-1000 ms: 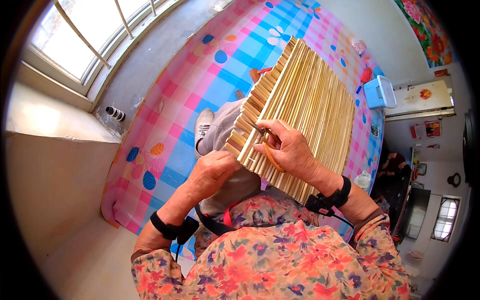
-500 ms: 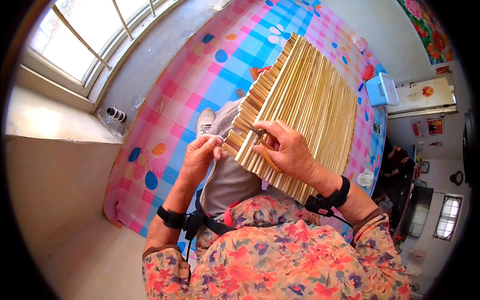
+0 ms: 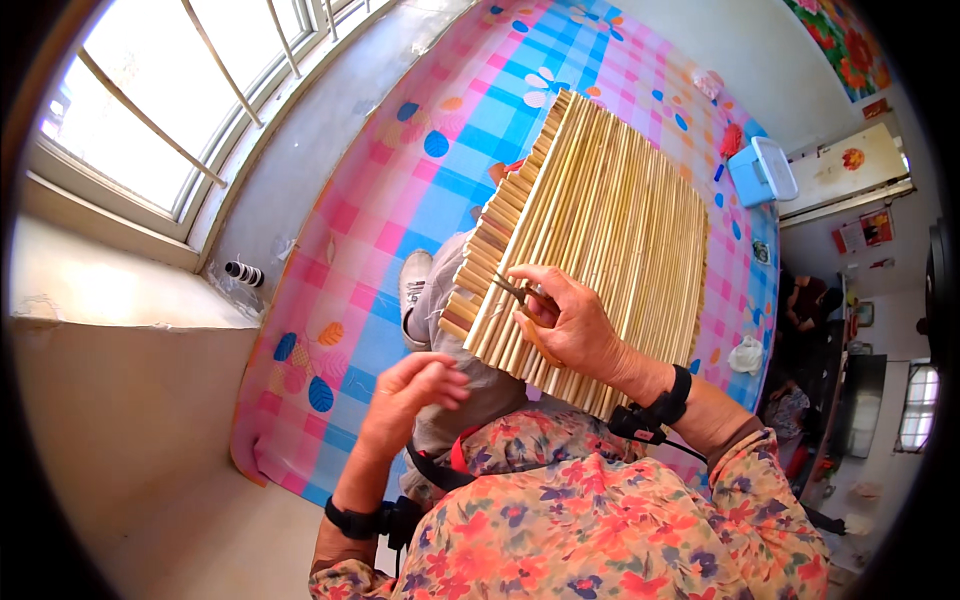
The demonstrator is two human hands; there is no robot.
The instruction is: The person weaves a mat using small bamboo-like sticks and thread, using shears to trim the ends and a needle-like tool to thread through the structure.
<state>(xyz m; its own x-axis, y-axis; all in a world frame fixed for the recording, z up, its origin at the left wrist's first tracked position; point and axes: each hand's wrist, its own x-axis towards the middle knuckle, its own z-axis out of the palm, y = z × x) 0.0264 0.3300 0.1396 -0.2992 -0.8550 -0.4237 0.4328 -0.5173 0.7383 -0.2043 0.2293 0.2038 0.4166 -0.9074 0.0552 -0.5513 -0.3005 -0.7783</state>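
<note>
A mat of straight tan reed stalks (image 3: 610,230), laid side by side, rests tilted across my lap, with uneven stalk ends along its left edge. My right hand (image 3: 575,325) lies over the mat's near-left part. It grips a pair of scissors (image 3: 536,341) with tan-orange handles, whose dark blades point toward the left edge. Below and left of the mat's near corner, my left hand (image 3: 415,393) is off the stalks, its fingers loosely bent and slightly apart. I see nothing between them, though the thumb is mostly hidden.
A pink and blue checked sheet (image 3: 350,290) spreads beneath me. A spool of black and white thread (image 3: 244,273) lies on the grey ledge by the barred window. On the far right are a light blue lidded box (image 3: 750,175) and a white plastic bag (image 3: 745,355).
My left hand has drawn back from the mat's left edge, down toward my lap, and its pinch has loosened. The right hand keeps the scissors over the stalks, their blades now more visible.
</note>
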